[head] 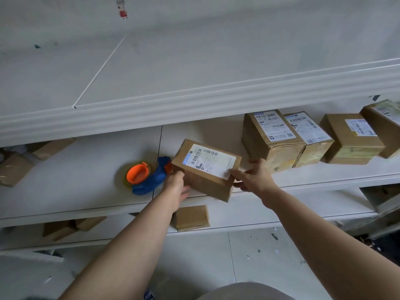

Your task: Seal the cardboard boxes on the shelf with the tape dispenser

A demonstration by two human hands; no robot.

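Note:
A small cardboard box with a white shipping label sits tilted near the front edge of the middle white shelf. My left hand grips its near left corner, thumb on the front face. My right hand holds the right end, fingers pinching at the label's corner. A blue tape dispenser with an orange hub and a clear tape roll lies on the shelf just left of the box, touching neither hand.
Several labelled cardboard boxes stand in a row on the shelf's right part. More boxes lie at the far left and on the lower shelf. A thick white ledge overhangs the shelf. Debris dots the floor below.

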